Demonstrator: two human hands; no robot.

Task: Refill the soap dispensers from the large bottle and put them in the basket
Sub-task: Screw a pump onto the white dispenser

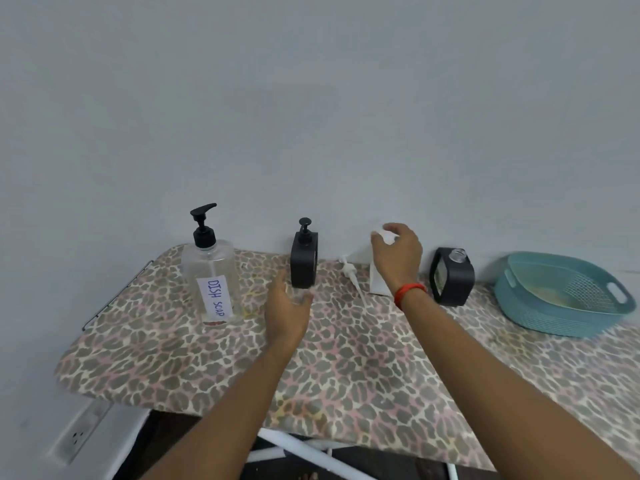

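Presently: White Dispenser Being Handled at Its Top

The right hand (398, 252) pinches something white at the top of the white dispenser (377, 278), which stands just left of the open black dispenser (450, 277); a white pump (351, 275) lies on the bench (346, 368) beside it. The left hand (289, 306) hovers spread and empty before the capped black dispenser (304, 259). The large bottle (212, 271) stands further left, the basket (561, 294) far right. Judged step: opening for refilling. Next likely needs the bottle fetched and poured steadily.
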